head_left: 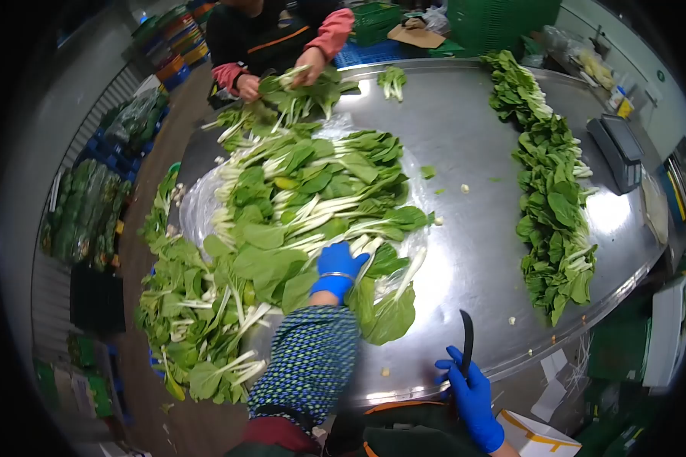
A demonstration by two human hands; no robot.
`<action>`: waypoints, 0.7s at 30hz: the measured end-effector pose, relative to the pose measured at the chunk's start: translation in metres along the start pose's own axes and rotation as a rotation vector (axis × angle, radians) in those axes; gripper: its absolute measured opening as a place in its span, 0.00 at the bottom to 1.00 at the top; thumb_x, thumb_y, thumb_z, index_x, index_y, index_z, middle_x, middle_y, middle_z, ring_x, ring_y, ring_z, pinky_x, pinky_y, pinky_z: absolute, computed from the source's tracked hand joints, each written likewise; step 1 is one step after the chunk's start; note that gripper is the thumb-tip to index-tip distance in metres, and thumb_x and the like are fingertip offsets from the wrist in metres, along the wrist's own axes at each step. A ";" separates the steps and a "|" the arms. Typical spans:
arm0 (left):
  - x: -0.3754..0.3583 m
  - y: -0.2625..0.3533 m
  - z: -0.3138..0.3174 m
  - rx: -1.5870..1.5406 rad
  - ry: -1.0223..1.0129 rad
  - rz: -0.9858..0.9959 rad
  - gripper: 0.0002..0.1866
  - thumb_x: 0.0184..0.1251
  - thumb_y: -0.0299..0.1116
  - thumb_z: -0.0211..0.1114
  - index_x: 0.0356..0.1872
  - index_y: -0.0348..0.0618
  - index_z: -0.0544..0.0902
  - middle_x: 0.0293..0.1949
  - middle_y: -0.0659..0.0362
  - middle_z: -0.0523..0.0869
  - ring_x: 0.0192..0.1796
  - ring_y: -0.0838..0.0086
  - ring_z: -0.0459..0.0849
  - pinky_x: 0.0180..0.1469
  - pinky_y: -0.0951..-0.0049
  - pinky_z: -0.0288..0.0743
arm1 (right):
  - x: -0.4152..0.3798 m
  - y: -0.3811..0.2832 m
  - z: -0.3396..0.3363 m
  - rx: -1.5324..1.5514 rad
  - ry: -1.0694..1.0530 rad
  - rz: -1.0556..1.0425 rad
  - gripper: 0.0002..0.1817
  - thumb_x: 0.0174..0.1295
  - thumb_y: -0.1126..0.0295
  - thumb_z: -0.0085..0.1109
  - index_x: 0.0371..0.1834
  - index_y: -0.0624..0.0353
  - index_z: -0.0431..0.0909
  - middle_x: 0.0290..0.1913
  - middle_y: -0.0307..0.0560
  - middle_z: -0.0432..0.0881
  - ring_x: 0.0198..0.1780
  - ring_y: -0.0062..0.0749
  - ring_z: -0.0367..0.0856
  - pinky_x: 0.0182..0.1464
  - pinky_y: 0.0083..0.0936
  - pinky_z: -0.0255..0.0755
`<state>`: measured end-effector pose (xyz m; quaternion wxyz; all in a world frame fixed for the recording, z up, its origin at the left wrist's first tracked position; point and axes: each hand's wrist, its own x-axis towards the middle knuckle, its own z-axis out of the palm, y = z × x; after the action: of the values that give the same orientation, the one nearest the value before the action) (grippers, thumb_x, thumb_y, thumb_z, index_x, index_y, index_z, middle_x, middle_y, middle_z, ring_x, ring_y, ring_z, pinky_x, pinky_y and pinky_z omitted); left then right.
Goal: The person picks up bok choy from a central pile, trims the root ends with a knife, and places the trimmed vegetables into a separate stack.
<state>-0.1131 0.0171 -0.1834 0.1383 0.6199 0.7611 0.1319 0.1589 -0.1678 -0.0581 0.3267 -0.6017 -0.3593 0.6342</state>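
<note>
My left hand (pixel 339 268), in a blue glove, reaches into a large heap of leafy bok choy (pixel 312 183) on the steel table. Its fingers are closed around pale stems, partly hidden among the leaves. A loose bok choy (pixel 392 308) with a white stalk lies just right of that hand. My right hand (pixel 472 400), also gloved in blue, is wrapped around the handle of a knife (pixel 467 339) at the table's near edge. The knife's dark, slightly curved blade points upward.
Across the table (pixel 465 251), a co-worker's hands (pixel 309 67) hold bok choy. A long row of bok choy (pixel 552 198) lies on the right, beside a scale (pixel 617 148). A small bunch (pixel 392 82) lies at the back. Below right stands a white box (pixel 537 438).
</note>
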 end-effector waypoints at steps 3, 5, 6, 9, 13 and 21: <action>-0.003 -0.019 -0.014 -0.224 -0.104 0.085 0.26 0.39 0.49 0.71 0.36 0.41 0.79 0.34 0.50 0.81 0.36 0.58 0.79 0.41 0.62 0.72 | 0.000 0.019 -0.012 -0.053 0.015 0.031 0.18 0.62 0.71 0.48 0.56 0.59 0.69 0.38 0.41 0.80 0.32 0.18 0.77 0.30 0.12 0.69; -0.021 -0.014 -0.031 -0.394 -0.182 0.109 0.25 0.38 0.46 0.73 0.36 0.41 0.80 0.34 0.52 0.81 0.35 0.61 0.79 0.41 0.64 0.72 | -0.002 0.014 -0.008 -0.048 0.012 0.028 0.18 0.61 0.71 0.49 0.55 0.59 0.71 0.36 0.40 0.80 0.30 0.18 0.76 0.30 0.12 0.69; -0.036 -0.008 -0.043 -0.461 -0.086 0.181 0.24 0.39 0.41 0.73 0.39 0.41 0.80 0.34 0.53 0.81 0.34 0.64 0.79 0.40 0.67 0.73 | -0.001 0.010 -0.005 -0.045 0.008 0.022 0.18 0.60 0.71 0.51 0.54 0.59 0.72 0.35 0.39 0.81 0.28 0.17 0.75 0.30 0.13 0.70; -0.082 0.034 -0.108 -0.613 -0.154 0.159 0.22 0.44 0.31 0.72 0.45 0.40 0.78 0.36 0.56 0.81 0.36 0.72 0.79 0.41 0.74 0.73 | -0.001 0.002 -0.003 -0.197 -0.013 -0.249 0.18 0.57 0.73 0.54 0.53 0.58 0.73 0.34 0.41 0.81 0.28 0.18 0.75 0.30 0.15 0.70; -0.124 0.062 -0.138 -0.781 -0.380 0.006 0.25 0.46 0.33 0.72 0.47 0.39 0.77 0.37 0.58 0.81 0.39 0.77 0.78 0.43 0.77 0.73 | 0.019 -0.028 0.006 -0.430 -0.081 -0.543 0.21 0.52 0.76 0.55 0.53 0.55 0.73 0.34 0.43 0.80 0.28 0.24 0.78 0.32 0.18 0.72; -0.148 0.075 -0.133 -0.996 -0.733 -0.072 0.23 0.49 0.36 0.70 0.47 0.40 0.77 0.41 0.58 0.81 0.43 0.78 0.78 0.48 0.78 0.71 | 0.062 -0.032 -0.012 -0.891 -0.213 -0.807 0.21 0.47 0.74 0.58 0.48 0.53 0.75 0.36 0.45 0.79 0.29 0.39 0.78 0.30 0.27 0.72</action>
<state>-0.0663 -0.1175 -0.0252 0.6677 0.4599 0.5316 0.2451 0.1660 -0.0982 -0.0639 0.2204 -0.4302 -0.8204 0.3056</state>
